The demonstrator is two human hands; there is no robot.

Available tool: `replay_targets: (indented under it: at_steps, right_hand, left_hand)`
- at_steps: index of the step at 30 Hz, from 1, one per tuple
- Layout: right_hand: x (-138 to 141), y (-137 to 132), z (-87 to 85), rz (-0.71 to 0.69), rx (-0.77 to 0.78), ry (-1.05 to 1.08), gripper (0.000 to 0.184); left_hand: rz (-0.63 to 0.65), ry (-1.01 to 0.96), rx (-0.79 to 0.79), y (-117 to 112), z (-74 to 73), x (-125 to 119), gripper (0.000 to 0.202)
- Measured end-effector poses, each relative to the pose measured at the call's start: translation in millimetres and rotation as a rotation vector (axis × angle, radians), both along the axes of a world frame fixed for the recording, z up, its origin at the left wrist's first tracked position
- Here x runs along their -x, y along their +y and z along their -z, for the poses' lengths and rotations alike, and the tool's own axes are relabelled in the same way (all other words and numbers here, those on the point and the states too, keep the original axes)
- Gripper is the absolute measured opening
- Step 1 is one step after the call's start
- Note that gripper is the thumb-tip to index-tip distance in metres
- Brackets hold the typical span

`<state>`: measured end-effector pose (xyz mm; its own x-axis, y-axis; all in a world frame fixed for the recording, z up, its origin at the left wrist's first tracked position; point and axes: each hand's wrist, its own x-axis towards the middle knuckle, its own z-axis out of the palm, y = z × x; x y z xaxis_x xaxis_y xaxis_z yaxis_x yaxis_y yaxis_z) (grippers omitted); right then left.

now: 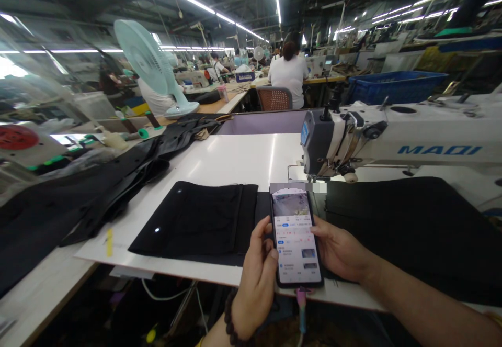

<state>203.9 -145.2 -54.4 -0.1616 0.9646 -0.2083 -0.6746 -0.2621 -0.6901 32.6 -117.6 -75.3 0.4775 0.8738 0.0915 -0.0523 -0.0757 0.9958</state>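
A black smartphone with a lit screen is held upright over the near table edge, a cable plugged into its bottom. My left hand grips its left side, the thumb resting on the screen edge. My right hand wraps the phone's right side from behind. Under and beyond the phone lies a flat piece of black fabric with a small white dot on it. A white sewing machine stands just behind the phone on the right.
A heap of black garments runs along the table's left side. A light green fan stands at the back left. A person in white sits at a far bench. A blue crate sits at the back right.
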Motion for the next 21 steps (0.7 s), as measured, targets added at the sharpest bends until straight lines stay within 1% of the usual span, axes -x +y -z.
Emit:
replay_targets:
  at_steps: [9,15,21]
  right_hand:
    - [0.8,-0.7,-1.5,0.02,0.032,-0.025,0.033]
    - [0.5,-0.3,-2.9,0.01,0.039,-0.017,0.031]
    - [0.6,0.3,-0.3,0.01,0.045,-0.014,0.033]
  left_hand:
    - [0.008,0.012,-0.005,-0.9,0.5,1.2,0.041]
    - [0.011,0.009,0.017,0.4,1.3,0.8,0.043]
    - [0.006,0.008,0.007,0.3,2.7,0.6,0.044]
